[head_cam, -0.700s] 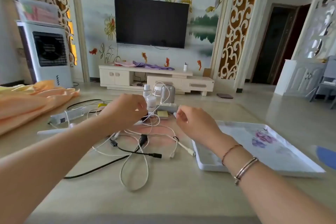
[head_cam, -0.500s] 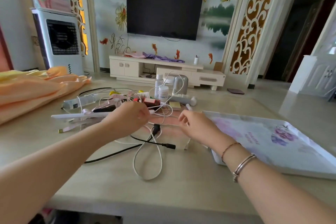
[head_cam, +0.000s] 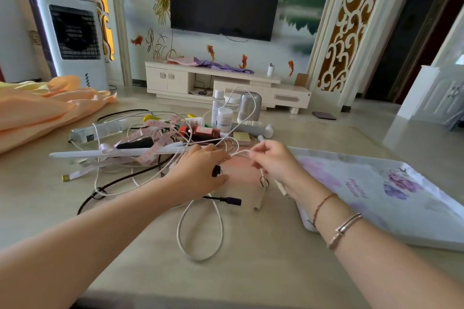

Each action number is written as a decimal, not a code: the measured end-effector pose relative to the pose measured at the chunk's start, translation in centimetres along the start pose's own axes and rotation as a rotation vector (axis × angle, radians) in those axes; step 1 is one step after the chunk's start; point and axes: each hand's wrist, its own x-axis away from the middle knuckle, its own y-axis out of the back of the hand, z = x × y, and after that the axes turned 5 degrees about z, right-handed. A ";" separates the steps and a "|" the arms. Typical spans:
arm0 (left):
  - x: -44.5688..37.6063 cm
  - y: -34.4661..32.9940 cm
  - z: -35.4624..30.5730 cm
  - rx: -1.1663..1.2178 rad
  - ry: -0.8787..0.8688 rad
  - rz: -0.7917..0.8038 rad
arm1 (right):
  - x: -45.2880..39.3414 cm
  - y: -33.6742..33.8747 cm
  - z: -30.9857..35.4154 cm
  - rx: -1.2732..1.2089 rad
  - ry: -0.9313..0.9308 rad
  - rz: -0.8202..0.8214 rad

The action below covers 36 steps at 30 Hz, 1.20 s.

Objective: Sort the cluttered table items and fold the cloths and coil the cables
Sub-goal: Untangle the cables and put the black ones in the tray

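**Both hands pinch a white cable above the tangle**

At the table's centre, the left hand (head_cam: 200, 170) and the right hand (head_cam: 273, 163) meet on a thin, smooth white cable (head_cam: 200, 238). The left hand's fingers are curled with the strand nipped at their tips; the right hand's thumb and forefinger are pressed together on the same strand just at 3 o'clock of them. A short taut stretch runs between the two grips. From there the cable falls toward 6 o'clock into a long, narrow loop lying flat on the matte beige table (head_cam: 251, 271), and a white plug end hangs under the right hand.

A black cable (head_cam: 120, 183), rubbery and thicker, curves from 9 o'clock under the left forearm and ends in a barrel plug (head_cam: 229, 200) just at 6 o'clock of the left hand.

At 11 o'clock of the hands lies the heap: a pink measuring tape (head_cam: 153, 138) in loose kinks, a long flat white strip (head_cam: 105, 153), a clear plastic bottle (head_cam: 98, 130) on its side, and a dark red box (head_cam: 203, 132). At 12 o'clock stand two white cylindrical bottles (head_cam: 222, 115) and a rounded grey metal container (head_cam: 249, 105), with a pale yellow pad of sticky notes (head_cam: 242, 137) near them.

A soft, rumpled orange cloth (head_cam: 37, 110) is piled at 10 o'clock. A glossy rectangular tray (head_cam: 391, 198) printed with purple flowers lies at 3 o'clock, partly beneath the right wrist, which wears a thin cord and a metal bangle (head_cam: 346, 229).
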 end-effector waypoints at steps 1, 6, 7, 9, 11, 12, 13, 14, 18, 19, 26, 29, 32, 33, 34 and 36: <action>-0.1 0.0 -0.2 0.011 0.005 -0.038 | 0.3 0.3 0.5 -0.134 -0.003 0.008; -0.5 0.8 -1.5 0.041 0.023 -0.181 | 1.8 2.0 1.3 -0.525 0.030 -0.053; -0.6 0.9 -1.8 0.037 0.021 -0.172 | 2.1 2.5 1.3 -0.593 0.029 -0.073; -0.9 0.7 -2.8 0.046 0.013 -0.159 | 2.6 3.6 0.9 -0.713 0.026 -0.108; -1.5 0.4 -3.7 0.082 0.030 -0.161 | 2.8 4.7 0.5 -0.796 0.033 -0.133; -1.8 0.2 -4.0 0.110 0.046 -0.165 | 2.9 5.1 0.3 -0.810 0.034 -0.144; -2.0 0.1 -4.2 0.139 0.061 -0.168 | 3.0 5.4 0.0 -0.816 0.029 -0.146; -2.3 -0.2 -4.4 0.157 0.071 -0.166 | 3.2 5.7 -0.4 -0.808 0.018 -0.137; -2.4 -1.5 -4.4 0.212 0.036 -0.105 | 3.5 5.5 -2.2 -0.815 -0.031 0.006; -2.3 -1.7 -4.3 0.287 0.017 -0.079 | 3.4 5.2 -2.2 -0.806 -0.050 0.046; -0.7 -0.5 -3.8 0.638 -0.106 0.056 | 2.3 2.0 -0.9 -0.608 -0.038 0.199; 0.4 -0.3 -2.8 0.596 -0.124 0.057 | 2.1 0.8 -1.1 -0.239 -0.028 0.164; 0.8 0.1 -2.1 0.554 -0.140 0.011 | 2.0 -0.2 -1.3 0.053 -0.015 0.224; 0.8 0.3 -1.8 0.507 -0.144 0.000 | 1.9 -0.3 -1.3 0.175 0.009 0.203; 0.9 0.6 -1.5 0.422 -0.156 -0.014 | 1.7 -0.2 -1.2 0.295 0.033 0.169; 1.4 1.0 -0.5 0.176 -0.201 -0.013 | 1.5 0.5 -1.0 0.392 0.042 0.165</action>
